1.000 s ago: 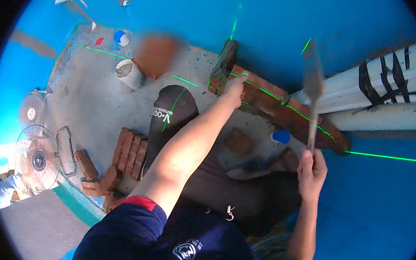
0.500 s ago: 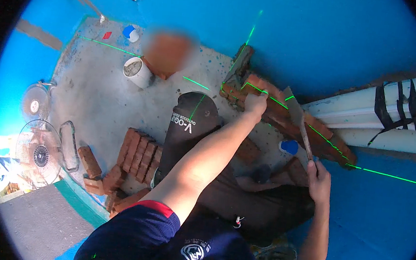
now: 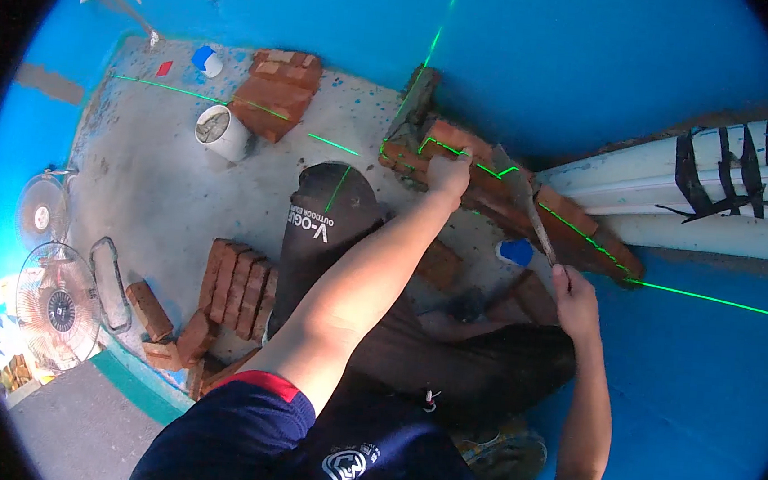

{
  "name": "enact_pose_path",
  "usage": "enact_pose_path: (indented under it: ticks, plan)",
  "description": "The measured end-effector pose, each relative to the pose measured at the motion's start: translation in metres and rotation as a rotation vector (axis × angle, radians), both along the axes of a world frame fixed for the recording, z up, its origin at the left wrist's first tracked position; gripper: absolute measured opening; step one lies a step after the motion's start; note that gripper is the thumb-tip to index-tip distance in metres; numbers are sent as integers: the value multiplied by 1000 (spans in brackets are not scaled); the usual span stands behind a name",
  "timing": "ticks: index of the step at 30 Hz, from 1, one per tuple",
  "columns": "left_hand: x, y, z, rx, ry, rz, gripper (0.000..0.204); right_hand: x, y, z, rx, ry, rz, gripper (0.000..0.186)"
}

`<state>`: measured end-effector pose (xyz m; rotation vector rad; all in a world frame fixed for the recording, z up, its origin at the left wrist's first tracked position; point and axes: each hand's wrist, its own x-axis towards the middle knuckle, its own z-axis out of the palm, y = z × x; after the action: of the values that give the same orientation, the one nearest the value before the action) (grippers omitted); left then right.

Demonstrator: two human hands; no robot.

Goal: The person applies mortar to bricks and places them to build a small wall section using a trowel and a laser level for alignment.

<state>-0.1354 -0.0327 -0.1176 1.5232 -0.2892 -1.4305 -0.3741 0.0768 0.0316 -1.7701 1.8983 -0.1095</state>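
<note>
My left hand (image 3: 449, 175) is closed on the near side of a red brick (image 3: 440, 136), which lies on a low brick wall (image 3: 530, 217) beside the blue wall. A thumb or finger rests at the brick's right end; the other fingers are partly hidden. In my right hand (image 3: 575, 302) is the handle of a trowel (image 3: 540, 234). Its mortar-smeared blade tilts up against the bricks, just right of my left hand. At the wall's far end stands an upright piece (image 3: 412, 107) coated with mortar.
Bright green laser lines cross the bricks and floor. White pipes (image 3: 705, 175) bound with black tape lie at right. A mortar bucket (image 3: 221, 134) stands by a brick stack (image 3: 278, 96); more bricks (image 3: 238, 287) are piled at left, near two fans (image 3: 60, 309). A blue-and-white container (image 3: 516, 252) sits below the wall.
The trowel blade has dropped slightly and come closer to the brick by my left hand. The whole view has shifted a little; my left hand stays on the brick.
</note>
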Motion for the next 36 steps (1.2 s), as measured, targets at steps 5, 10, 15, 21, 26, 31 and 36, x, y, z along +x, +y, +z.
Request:
enact_pose_path:
  ticks: [5, 10, 15, 21, 26, 31, 36]
  plan:
    - [9, -2, -18, -80, -8, 44, 55, 13, 8, -2, 12, -72, -60, 47]
    - [1, -2, -8, 14, -103, -28, 51, 2, 7, -6, -28, -38, -63, 47]
    - [11, 6, -9, -5, -66, -18, 62, 2, 10, 17, 3, -138, -173, 47]
    - [19, 3, -3, 57, -729, 162, 86, -12, 8, 31, -90, -58, -189, 47]
    - [20, 0, -18, -189, -827, -54, 77, -14, 9, 36, -53, 14, -125, 47]
    - [19, 5, -12, -201, -841, -19, 63, -11, 6, 34, -46, -8, -94, 45]
    - [22, 7, -12, -160, -856, -51, 66, -21, -3, 15, -11, 67, 16, 43]
